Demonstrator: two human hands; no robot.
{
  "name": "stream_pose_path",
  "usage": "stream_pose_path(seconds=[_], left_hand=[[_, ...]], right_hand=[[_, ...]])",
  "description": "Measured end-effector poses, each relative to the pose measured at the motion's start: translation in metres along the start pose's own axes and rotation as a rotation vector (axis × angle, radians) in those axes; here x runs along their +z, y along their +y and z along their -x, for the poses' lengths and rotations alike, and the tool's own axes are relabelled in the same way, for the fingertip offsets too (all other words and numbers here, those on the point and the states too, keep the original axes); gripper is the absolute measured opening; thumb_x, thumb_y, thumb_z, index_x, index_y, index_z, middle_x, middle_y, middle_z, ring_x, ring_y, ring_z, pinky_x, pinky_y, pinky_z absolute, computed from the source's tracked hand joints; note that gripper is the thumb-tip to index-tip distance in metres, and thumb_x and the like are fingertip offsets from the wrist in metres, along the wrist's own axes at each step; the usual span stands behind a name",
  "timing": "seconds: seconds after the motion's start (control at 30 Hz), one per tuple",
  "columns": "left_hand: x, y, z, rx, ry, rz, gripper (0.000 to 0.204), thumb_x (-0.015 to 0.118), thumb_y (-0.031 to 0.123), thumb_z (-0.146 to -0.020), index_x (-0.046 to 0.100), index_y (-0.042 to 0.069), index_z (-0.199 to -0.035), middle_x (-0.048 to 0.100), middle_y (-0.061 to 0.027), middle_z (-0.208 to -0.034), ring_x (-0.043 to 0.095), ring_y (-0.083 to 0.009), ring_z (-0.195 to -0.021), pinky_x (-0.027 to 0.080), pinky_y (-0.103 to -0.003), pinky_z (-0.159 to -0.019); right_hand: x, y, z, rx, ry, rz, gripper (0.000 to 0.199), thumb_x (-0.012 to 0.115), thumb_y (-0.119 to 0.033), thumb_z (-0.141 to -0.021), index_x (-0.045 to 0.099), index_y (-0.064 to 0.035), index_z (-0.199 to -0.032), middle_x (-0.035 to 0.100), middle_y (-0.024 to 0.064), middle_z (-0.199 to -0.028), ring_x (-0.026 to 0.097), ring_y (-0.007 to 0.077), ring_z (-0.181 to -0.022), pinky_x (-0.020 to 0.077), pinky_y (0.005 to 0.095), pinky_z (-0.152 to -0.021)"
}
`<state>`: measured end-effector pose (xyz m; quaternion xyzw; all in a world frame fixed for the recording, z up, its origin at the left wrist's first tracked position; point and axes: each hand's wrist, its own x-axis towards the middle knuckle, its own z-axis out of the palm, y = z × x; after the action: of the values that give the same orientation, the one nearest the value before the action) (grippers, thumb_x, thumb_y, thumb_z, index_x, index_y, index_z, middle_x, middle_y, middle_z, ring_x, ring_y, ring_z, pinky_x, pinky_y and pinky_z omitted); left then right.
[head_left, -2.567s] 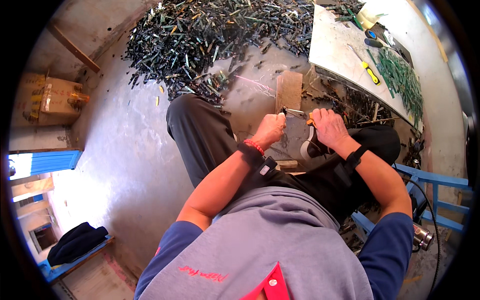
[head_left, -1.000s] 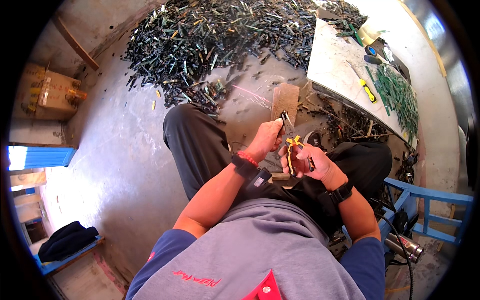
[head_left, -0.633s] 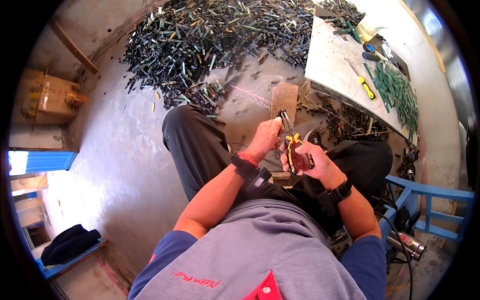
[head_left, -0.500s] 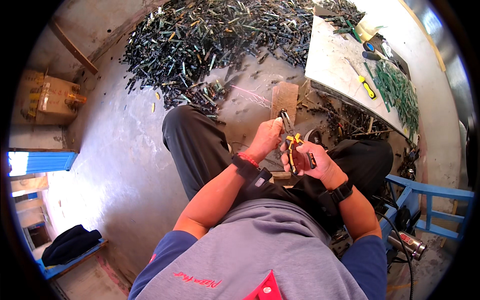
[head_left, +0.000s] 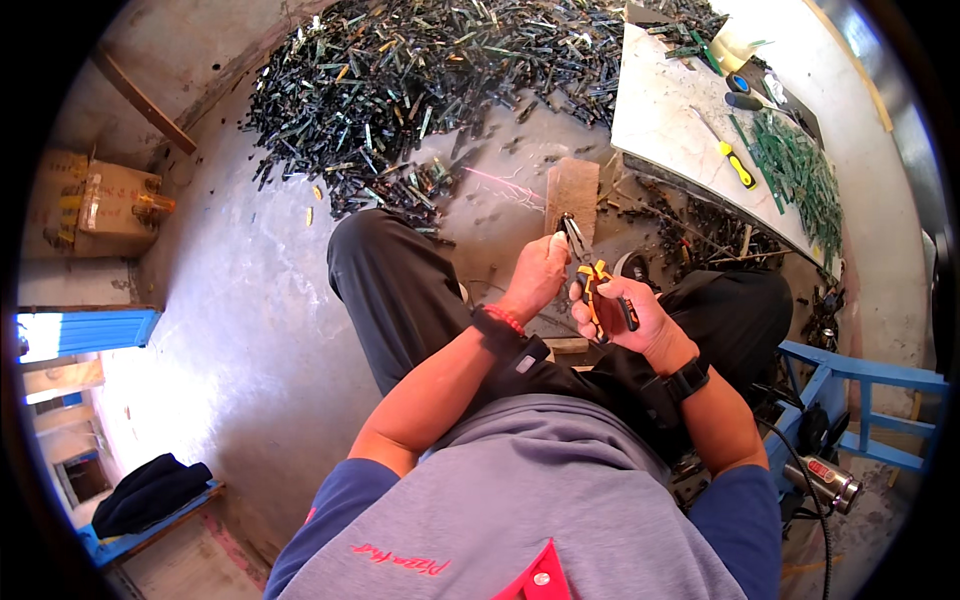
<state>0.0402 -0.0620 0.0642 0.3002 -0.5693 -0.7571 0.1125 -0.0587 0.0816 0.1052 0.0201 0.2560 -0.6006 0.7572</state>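
My right hand is wrapped round the handles of yellow-and-black pliers, whose jaws point away from me. By the jaw tips my left hand is closed in a pinch on a small dark piece. Too little of that piece shows to tell its kind, or whether the jaws grip it. Both hands are over the gap between my knees, just short of a brown wooden board on the floor.
A big heap of dark thin strips spreads ahead. At the right, a pale board bears a yellow-handled tool and green strips. A blue chair frame and metal flask are right; cardboard boxes far left.
The pliers and my right hand have shifted slightly to the right. My left hand keeps its pinch at the jaw tips, nearly in the same place.
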Motion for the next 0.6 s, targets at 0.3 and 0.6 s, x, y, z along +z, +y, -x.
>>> stream_pose_path(seconds=[0.3,0.6], left_hand=[[-0.006,-0.007,0.0,-0.068,0.01,-0.059,0.044,0.039,0.032,-0.099,0.051,0.0,-0.071,0.048,-0.003,-0.056,0.046,-0.012,-0.049,0.039,-0.03,-0.048],[-0.01,-0.018,-0.001,0.046,0.078,-0.394,0.044,0.039,0.029,-0.097,0.052,-0.004,-0.071,0.05,-0.0171,-0.058,0.05,-0.0292,-0.055,0.042,-0.042,-0.057]], right_hand=[[0.008,-0.003,0.002,0.034,0.127,0.132,0.026,0.049,-0.016,-0.08,0.056,0.0014,-0.098,0.061,0.0137,-0.079,0.058,0.0254,-0.063,0.0481,0.0336,-0.061],[-0.004,-0.001,-0.004,-0.062,0.343,1.025,0.015,0.047,-0.011,-0.078,0.055,0.0004,-0.084,0.061,0.011,-0.067,0.061,0.0218,-0.055,0.0435,0.032,-0.046]])
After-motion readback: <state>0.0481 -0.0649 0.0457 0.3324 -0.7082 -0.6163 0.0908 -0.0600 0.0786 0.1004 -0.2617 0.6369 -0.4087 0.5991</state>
